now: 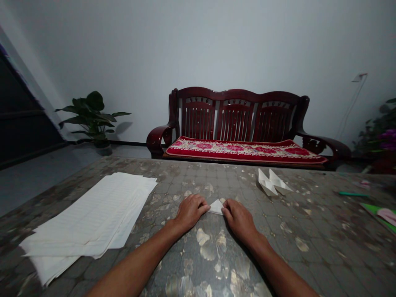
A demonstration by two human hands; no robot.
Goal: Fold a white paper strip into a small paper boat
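A small white piece of folded paper [216, 206] with a pointed top sits between my two hands, just over the patterned tabletop [198, 247]. My left hand [192, 209] pinches its left corner between thumb and fingers. On the other side, my right hand [239, 216] grips the right corner in the same way. My fingers cover both ends of the paper, so only its middle shows. Beyond my right hand stand folded paper shapes [272, 183] with tall points, set close together.
A loose stack of white printed sheets [89, 218] lies at the left. Toward the right edge are a green pen-like stick [353, 194] and a green flat item [375, 211]. Past the table stand a wooden bench [235, 119] and a potted plant [95, 117].
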